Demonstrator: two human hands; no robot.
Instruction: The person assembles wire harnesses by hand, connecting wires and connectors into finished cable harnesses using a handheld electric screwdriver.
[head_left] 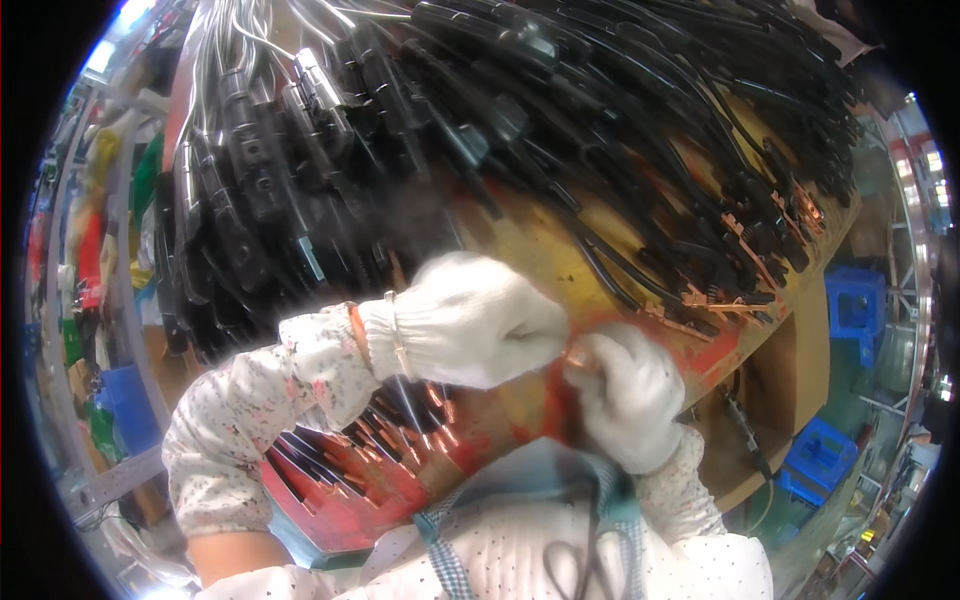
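Both my hands wear white knit gloves and meet over the near edge of a worn red-and-yellow table (540,250). My left hand (480,320) is curled closed, its knuckles up, and what it grips is hidden. Just to its right, my right hand (630,395) is closed in a pinch; a small coppery spot shows by its fingertips, too blurred to name. Under my left wrist lie black cables with bare copper ends (410,430). Beyond the left hand hangs a dense bunch of black cables with black connector housings (250,180).
More black cables with copper terminals (740,240) spread over the table's right side. A cardboard box (805,365) stands beside the right edge, with a cord and slim tool (742,425) near it. Blue plastic stools (820,460) are on the green floor. Shelving with coloured goods is at left.
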